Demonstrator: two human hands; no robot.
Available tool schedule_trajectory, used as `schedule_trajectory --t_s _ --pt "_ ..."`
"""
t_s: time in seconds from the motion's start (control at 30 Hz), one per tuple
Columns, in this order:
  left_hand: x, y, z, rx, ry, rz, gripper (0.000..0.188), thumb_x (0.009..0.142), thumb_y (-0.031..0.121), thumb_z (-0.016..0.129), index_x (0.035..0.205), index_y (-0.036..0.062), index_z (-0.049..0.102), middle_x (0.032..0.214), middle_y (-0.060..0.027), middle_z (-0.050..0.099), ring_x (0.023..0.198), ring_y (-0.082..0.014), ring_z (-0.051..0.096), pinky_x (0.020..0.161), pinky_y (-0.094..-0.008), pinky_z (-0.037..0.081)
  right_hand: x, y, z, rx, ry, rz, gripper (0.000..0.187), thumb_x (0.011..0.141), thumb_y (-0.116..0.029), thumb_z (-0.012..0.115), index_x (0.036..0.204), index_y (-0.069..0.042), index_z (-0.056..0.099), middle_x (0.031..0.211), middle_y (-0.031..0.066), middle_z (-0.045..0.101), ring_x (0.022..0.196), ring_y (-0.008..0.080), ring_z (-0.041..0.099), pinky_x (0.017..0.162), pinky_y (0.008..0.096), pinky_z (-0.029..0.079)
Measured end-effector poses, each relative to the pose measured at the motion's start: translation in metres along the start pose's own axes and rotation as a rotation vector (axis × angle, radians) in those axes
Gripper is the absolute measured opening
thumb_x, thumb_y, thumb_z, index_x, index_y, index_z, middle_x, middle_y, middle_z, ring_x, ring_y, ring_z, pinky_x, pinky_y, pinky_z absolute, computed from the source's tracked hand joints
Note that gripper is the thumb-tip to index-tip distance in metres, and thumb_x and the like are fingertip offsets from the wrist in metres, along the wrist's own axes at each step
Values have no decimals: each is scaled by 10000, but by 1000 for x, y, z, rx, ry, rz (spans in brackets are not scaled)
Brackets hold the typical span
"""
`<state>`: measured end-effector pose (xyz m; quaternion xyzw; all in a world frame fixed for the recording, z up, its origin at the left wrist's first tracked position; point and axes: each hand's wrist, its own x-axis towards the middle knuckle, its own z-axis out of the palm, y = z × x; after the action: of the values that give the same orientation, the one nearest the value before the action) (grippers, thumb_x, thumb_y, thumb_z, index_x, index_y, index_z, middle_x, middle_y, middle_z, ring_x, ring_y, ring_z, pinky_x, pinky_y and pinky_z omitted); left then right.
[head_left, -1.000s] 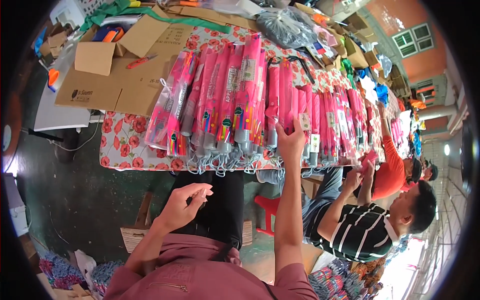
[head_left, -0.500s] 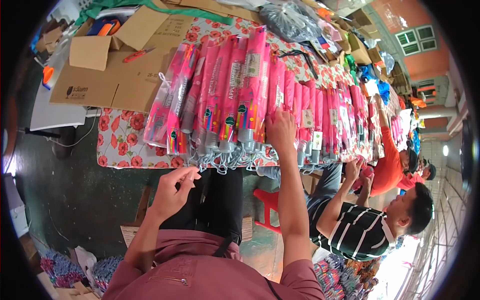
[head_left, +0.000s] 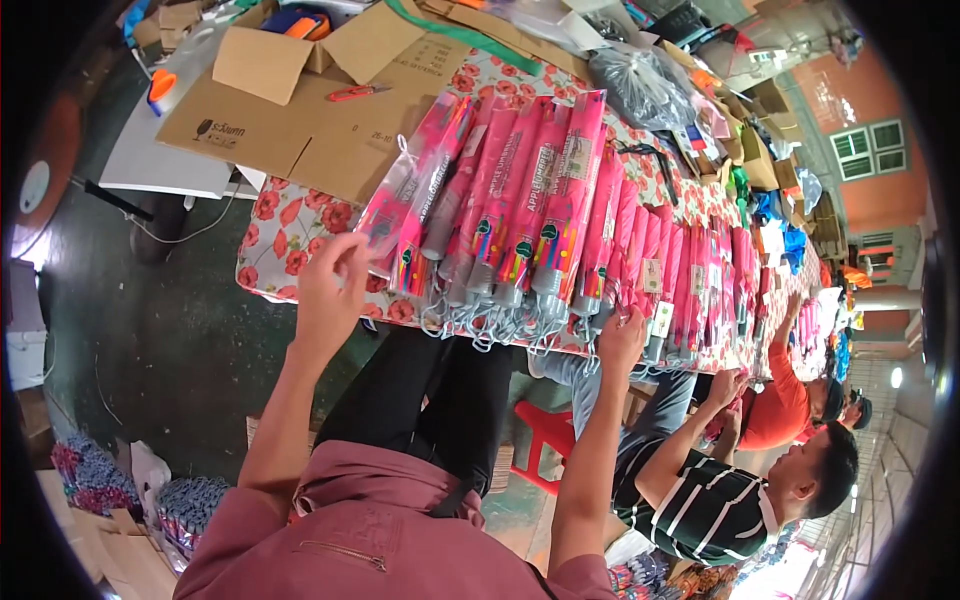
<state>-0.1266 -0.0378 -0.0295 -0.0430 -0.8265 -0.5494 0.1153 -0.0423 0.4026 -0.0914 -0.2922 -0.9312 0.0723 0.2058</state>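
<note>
A row of pink folding umbrellas (head_left: 515, 200) in clear printed sleeves lies on the flowered tablecloth (head_left: 290, 235). Their grey handles and looped cords point toward me at the table edge. My right hand (head_left: 622, 338) is closed at the lower end of a pink umbrella (head_left: 628, 285) in the middle of the row, its fingertips pinched there. At the row's left end, my left hand (head_left: 335, 285) is raised beside the lower end of the leftmost sleeved umbrella (head_left: 405, 205). Its fingers are loosely bent and apart, and nothing shows in them.
A flattened cardboard box (head_left: 290, 130) with a red-handled cutter (head_left: 358, 92) on it covers the table's far left. Behind the umbrellas is a grey plastic bag (head_left: 640, 85). On my right a person in a striped shirt (head_left: 700, 495) sits close by; a red stool (head_left: 543, 440) stands between us.
My right hand has drawn back from higher on the umbrellas to their lower ends. My left hand has risen and reached forward to the row's left end. The whole view has shifted.
</note>
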Motion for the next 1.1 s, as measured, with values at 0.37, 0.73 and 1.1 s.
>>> schedule_trajectory --t_s 0.37,0.73,1.1 --pt "18 -22 51 610 -222 55 203 849 180 743 905 12 643 842 -165 652 750 -357 627 663 -429 518 24 21 -5 -118 -354 142 366 974 -282 492 1109 30 624 945 271 696 886 487 659 805 540 512" --pt "24 -14 52 674 -142 118 180 875 124 709 903 -35 630 859 -210 669 635 -366 646 586 -447 527 -53 -33 -78 991 -430 712 363 1044 -358 514 1116 -26 645 830 83 594 695 143 591 581 274 506" --pt "56 -2 29 -218 -512 -564 225 923 41 675 1056 -126 605 837 -170 662 587 -203 683 480 -262 521 -142 -24 -101 1453 -466 980 224 970 -218 649 1072 -21 622 753 46 591 551 118 523 511 243 440"
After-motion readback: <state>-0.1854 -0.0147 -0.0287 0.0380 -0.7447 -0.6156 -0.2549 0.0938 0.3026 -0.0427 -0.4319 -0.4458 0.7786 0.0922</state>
